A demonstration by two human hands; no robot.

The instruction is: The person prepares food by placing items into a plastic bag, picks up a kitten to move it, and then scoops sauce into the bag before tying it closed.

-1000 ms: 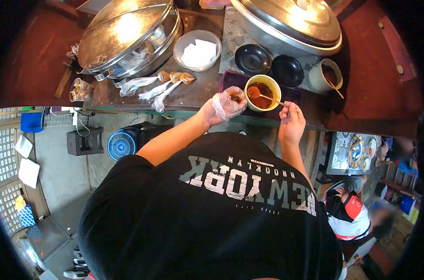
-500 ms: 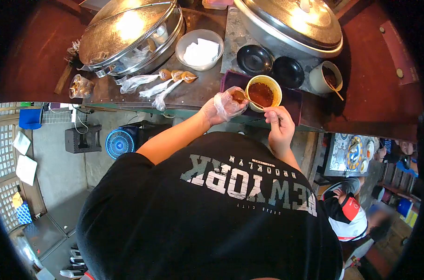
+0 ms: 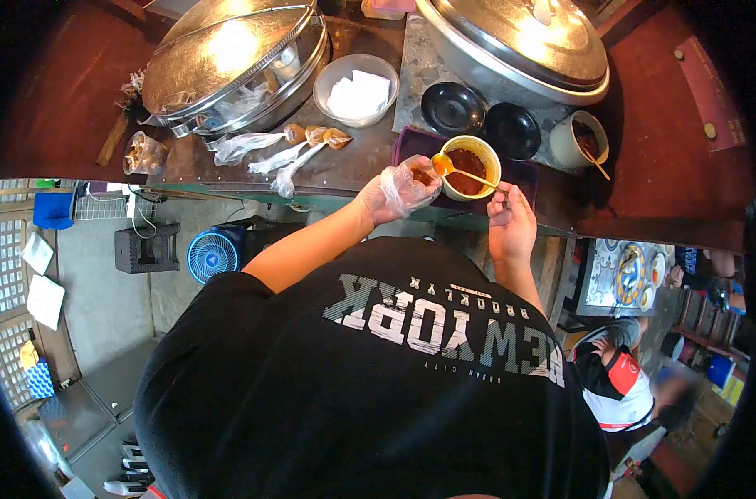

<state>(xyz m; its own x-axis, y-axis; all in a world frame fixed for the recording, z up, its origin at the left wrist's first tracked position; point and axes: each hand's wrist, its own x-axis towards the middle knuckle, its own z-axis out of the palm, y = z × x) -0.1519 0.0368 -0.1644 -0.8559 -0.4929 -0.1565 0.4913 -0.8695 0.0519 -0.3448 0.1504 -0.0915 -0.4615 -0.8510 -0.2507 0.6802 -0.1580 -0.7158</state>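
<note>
My left hand [image 3: 382, 200] is closed round a small clear plastic bag [image 3: 411, 187] with dark orange-brown sauce in its bottom. In my right hand [image 3: 512, 220] the fingers pinch the thin handle of a spoon [image 3: 475, 176]. The spoon's orange-coated bowl is between the bag's mouth and a pale yellow tub [image 3: 496, 170] of dark red-brown sauce [image 3: 469, 160]. The tub stands by the counter's front edge, on a dark purple tray [image 3: 407, 145]. Several tied bags of brown sauce [image 3: 316, 135] lie on the counter to the left.
Two black bowls [image 3: 453, 108] sit behind the tub. To the right stands a cup with a stick [image 3: 579, 137]. Large lidded pots [image 3: 511, 41] and a bowl of white tissue or plastic [image 3: 357, 90] line the counter. A person [image 3: 619, 378] sits at lower right.
My right hand has drawn back slightly to the right and down. The spoon has come out of the bag's opening, and its bowl now shows beside the tub's rim.
</note>
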